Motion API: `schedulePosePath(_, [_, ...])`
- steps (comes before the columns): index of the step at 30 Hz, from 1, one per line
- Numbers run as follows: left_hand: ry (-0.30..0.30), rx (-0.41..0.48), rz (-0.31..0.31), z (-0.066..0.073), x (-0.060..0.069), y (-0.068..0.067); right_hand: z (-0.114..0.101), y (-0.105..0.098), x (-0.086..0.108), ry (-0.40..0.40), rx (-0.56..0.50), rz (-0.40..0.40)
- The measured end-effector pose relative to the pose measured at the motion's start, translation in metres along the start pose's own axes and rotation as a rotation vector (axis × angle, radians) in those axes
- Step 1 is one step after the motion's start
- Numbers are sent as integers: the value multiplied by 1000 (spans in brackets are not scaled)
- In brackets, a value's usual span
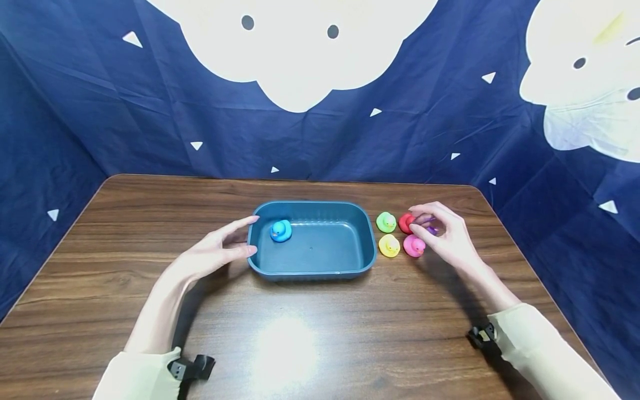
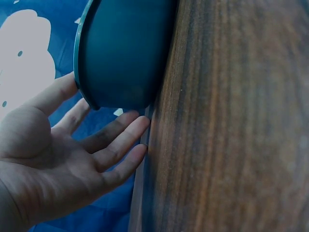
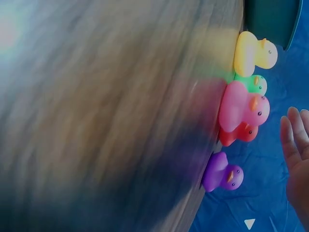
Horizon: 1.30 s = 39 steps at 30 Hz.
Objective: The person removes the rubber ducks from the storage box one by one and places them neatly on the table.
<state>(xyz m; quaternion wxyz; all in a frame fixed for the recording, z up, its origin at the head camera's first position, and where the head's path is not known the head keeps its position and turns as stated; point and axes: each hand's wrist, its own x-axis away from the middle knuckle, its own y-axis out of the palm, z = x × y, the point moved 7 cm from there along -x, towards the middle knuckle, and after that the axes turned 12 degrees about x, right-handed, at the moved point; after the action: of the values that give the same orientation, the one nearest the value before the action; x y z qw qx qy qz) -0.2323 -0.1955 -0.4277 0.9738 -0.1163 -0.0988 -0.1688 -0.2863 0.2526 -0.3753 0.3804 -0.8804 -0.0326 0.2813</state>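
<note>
A teal plastic basin [image 1: 311, 249] stands mid-table with a blue rubber duck [image 1: 281, 231] inside, near its left end. My left hand [image 1: 212, 253] touches the rim at that end with thumb and fingertips, its fingers fairly straight in the left wrist view. Above the rubber ducks to the right of the basin hovers my right hand [image 1: 445, 233], fingers bent lightly, apart from them. Those are a green duck [image 1: 386, 222], a yellow duck [image 1: 389, 245], a red duck [image 1: 405, 223], a pink duck [image 1: 414, 246] and a purple duck [image 3: 223, 172], partly hidden by the hand in the head view.
The brown wood-grain table [image 1: 300, 344] ends at a dark blue curtain [image 1: 310, 139] with white cloud shapes. Black straps [image 1: 192, 368] sit at the cuffs of both pale sleeves. A bright reflection lies on the table's front part.
</note>
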Motion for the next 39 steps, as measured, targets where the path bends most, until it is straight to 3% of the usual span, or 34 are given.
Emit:
schedulePosePath(4, [-2, -4, 1, 0, 0, 0, -6, 5, -5, -16, -10, -6])
schedulePosePath(14, [-3, 1, -1, 0, 0, 1, -15, 17, -10, 62, -52, -27])
schedulePosePath(32, [2, 8, -5, 1, 0, 1, -47, 43, -29, -58, -52, -39])
schedulePosePath(39, [-2, 8, -4, 0, -1, 0, -56, 55, -36, -70, -91, -53])
